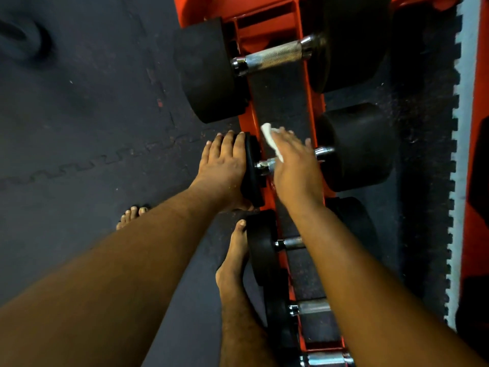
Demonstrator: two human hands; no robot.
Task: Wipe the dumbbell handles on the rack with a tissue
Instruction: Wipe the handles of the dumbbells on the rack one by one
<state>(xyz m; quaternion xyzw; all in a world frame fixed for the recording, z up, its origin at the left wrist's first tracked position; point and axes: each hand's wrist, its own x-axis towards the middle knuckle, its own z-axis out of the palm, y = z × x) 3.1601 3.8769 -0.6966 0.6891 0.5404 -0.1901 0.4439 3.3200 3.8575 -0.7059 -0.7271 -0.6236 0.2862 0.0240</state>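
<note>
Left hand [225,160] first: it lies flat, fingers straight and together, pressed against the outer face of the left weight [251,168] of the second dumbbell, holding nothing, just bracing it. Good call, I'd say; a steadied dumbbell should not roll on the rack [315,102] while the handle gets rubbed.

Next to the right, the handle [267,164] itself, mostly covered. The right hand [293,160] lies over it with the white tissue [270,140] tucked under the palm and fingers, a corner poking out on the far side. The fingers look fairly straight, pressing down more than clamping, though how the thumb sits I cannot tell. To do this well, wrap the tissue further round the bar and twist along its full length, right up to both chrome collars.

Beyond this handle sits a larger dumbbell with a bare knurled bar [275,55]; nearer than it, three more handles wait.

Left of the handle: dark rubber floor tiles [92,115] with jigsaw seams, and bare feet close by the rack. Right of it: more dark matting, then a pale toothed mat edge [460,128] and an orange strip.
</note>
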